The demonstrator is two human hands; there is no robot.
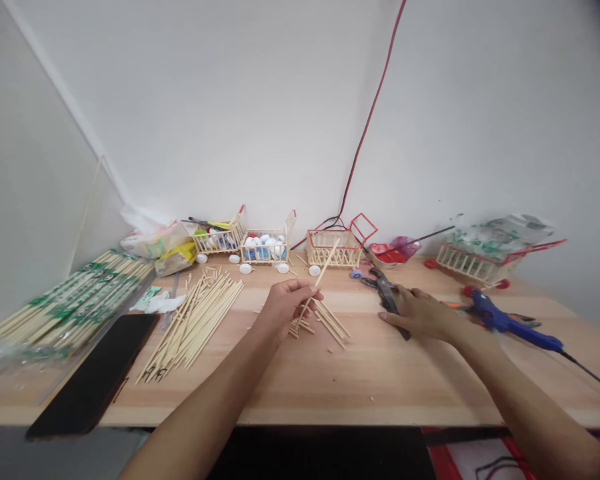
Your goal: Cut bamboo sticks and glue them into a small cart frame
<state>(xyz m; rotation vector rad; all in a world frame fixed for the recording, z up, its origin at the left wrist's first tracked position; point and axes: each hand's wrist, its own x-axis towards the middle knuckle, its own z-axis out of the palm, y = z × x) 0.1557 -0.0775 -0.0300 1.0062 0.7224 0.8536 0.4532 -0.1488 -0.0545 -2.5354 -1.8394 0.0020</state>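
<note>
Pinching a stick (329, 259) near the pliers (387, 295), the left hand (287, 303) is seemingly holding its top accessible — right hand (420, 313) covering them, grip unclear.

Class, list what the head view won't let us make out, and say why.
Dark tool: head view, part hidden under right hand; its grip is unclear.
Stick: head view, gripped part hidden by left hand.
Red cable: head view, upper end cut off by top edge.
Glue gun: head view, cord cut off by right edge.
Wrappers: head view, print too blurred to read.
</note>
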